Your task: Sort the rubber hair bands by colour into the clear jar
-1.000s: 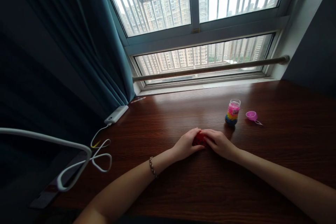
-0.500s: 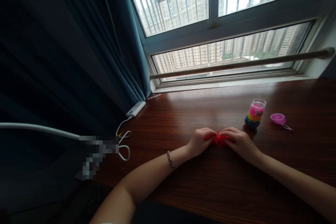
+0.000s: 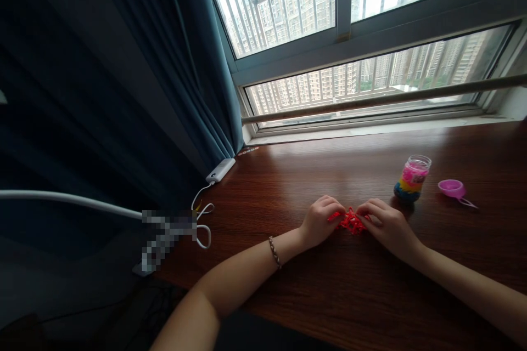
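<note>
A bright red tangle of thin strands (image 3: 352,222), like knotted cord, lies low over the brown table (image 3: 296,175) between my two hands. My left hand (image 3: 321,221), below a braided bracelet, has its fingers curled over the tangle's left side. From the other side, my right hand (image 3: 389,227) pinches the right edge between thumb and fingers. Short loops stick out in the gap between the fingertips. The fingers hide both ends of the tangle, so its full shape is unclear.
Right of my hands stands a clear jar (image 3: 413,178) filled with pink, yellow and blue bits. A pink cup-shaped piece (image 3: 452,188) with a loop lies beside it. At the left are a white device (image 3: 221,170), a white cable (image 3: 204,236) and a blue curtain (image 3: 185,38).
The red tangle looks looser and wider between my fingertips, which are slightly farther apart. The camera has turned a little left, shifting the scene rightward.
</note>
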`<action>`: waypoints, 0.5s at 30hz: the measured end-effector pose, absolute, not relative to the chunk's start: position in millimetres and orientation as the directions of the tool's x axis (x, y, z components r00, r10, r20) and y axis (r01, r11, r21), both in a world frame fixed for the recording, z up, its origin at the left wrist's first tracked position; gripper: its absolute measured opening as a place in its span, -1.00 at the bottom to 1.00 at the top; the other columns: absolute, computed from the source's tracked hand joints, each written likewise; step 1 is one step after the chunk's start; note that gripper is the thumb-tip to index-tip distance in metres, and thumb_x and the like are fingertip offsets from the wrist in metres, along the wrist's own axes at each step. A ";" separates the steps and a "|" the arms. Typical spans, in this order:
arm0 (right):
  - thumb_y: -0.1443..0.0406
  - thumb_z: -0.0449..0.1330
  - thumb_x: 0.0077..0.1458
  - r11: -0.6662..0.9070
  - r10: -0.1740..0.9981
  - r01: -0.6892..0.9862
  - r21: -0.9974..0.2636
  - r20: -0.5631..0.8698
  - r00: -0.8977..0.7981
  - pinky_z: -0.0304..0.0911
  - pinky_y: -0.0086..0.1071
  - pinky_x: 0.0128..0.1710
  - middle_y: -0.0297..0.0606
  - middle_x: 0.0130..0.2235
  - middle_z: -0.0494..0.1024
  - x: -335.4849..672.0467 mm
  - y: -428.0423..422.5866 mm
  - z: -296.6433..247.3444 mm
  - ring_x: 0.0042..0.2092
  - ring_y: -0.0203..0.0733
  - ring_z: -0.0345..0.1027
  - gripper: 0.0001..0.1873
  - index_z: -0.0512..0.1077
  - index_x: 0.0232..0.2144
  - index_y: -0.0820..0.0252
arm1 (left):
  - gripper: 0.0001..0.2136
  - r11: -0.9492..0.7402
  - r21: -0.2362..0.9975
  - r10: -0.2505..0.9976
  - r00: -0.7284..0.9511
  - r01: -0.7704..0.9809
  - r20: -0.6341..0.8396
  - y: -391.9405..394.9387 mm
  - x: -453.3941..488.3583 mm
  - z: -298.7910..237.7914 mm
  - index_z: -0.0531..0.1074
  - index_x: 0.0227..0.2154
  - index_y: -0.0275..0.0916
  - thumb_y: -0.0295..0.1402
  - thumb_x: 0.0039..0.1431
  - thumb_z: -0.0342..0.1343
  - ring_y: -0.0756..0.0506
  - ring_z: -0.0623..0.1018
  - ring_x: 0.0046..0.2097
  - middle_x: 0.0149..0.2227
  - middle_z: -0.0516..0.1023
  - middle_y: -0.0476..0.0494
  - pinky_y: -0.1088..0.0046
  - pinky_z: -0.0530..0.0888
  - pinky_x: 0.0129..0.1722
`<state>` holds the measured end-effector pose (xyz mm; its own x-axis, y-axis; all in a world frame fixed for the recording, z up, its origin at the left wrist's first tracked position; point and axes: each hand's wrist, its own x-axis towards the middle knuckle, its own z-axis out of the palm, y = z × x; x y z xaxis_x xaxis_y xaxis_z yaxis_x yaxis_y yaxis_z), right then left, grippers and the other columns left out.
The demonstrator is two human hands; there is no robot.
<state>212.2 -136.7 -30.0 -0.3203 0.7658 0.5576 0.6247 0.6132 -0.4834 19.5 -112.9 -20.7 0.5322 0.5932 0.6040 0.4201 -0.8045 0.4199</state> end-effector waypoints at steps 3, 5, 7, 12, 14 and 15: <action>0.30 0.04 0.09 0.624 0.759 0.613 -0.484 0.560 -0.331 0.22 -0.33 -0.24 -0.25 -0.34 0.42 212.0 -136.3 -30.8 -0.26 -0.18 0.30 -0.88 0.36 -0.41 0.17 | -0.83 -0.827 0.373 0.558 0.539 0.420 0.631 -111.9 20.1 -23.3 0.42 -0.46 -0.29 -0.34 0.13 -0.01 -0.04 0.42 -0.30 -0.40 0.48 -0.15 0.42 0.40 -0.22; 0.31 0.04 0.09 0.628 0.760 0.599 -0.497 0.559 -0.333 0.21 -0.32 -0.19 -0.24 -0.29 0.43 212.5 -135.8 -32.9 -0.21 -0.18 0.30 -0.89 0.37 -0.39 0.16 | -0.83 -0.829 0.368 0.555 0.539 0.421 0.634 -111.7 20.4 -23.7 0.43 -0.44 -0.29 -0.35 0.13 -0.02 -0.04 0.42 -0.29 -0.39 0.48 -0.15 0.41 0.40 -0.20; 0.32 0.05 0.08 0.618 0.773 0.589 -0.521 0.540 -0.334 0.22 -0.33 -0.19 -0.24 -0.29 0.44 213.3 -135.3 -35.3 -0.22 -0.19 0.31 -0.90 0.37 -0.37 0.16 | -0.84 -0.818 0.391 0.572 0.526 0.421 0.630 -112.1 20.5 -23.1 0.43 -0.40 -0.28 -0.35 0.13 -0.02 -0.05 0.43 -0.27 -0.37 0.49 -0.15 0.40 0.40 -0.18; 0.36 0.08 0.04 0.547 0.825 0.612 -0.572 0.490 -0.280 0.22 -0.34 -0.27 -0.27 -0.37 0.43 214.3 -135.9 -34.6 -0.30 -0.21 0.31 -0.94 0.37 -0.39 0.18 | -0.88 -0.744 0.507 0.668 0.463 0.436 0.582 -114.2 19.8 -19.7 0.43 -0.37 -0.28 -0.39 0.11 0.01 -0.05 0.46 -0.26 -0.36 0.51 -0.13 0.40 0.40 -0.17; 0.36 0.10 0.03 0.541 0.827 0.605 -0.584 0.502 -0.255 0.21 -0.34 -0.26 -0.28 -0.37 0.44 214.0 -136.1 -31.4 -0.29 -0.20 0.31 -0.95 0.37 -0.40 0.18 | -0.90 -0.691 0.563 0.722 0.419 0.452 0.550 -113.7 19.6 -19.0 0.44 -0.38 -0.27 -0.40 0.09 0.04 -0.06 0.47 -0.27 -0.37 0.51 -0.13 0.41 0.41 -0.20; 0.36 0.10 0.03 0.540 0.827 0.598 -0.593 0.507 -0.243 0.21 -0.35 -0.27 -0.28 -0.37 0.44 213.8 -136.1 -29.7 -0.29 -0.21 0.31 -0.95 0.37 -0.40 0.18 | -0.90 -0.665 0.593 0.746 0.399 0.453 0.532 -113.2 19.6 -18.8 0.44 -0.38 -0.27 -0.40 0.08 0.05 -0.05 0.48 -0.28 -0.37 0.51 -0.13 0.42 0.41 -0.21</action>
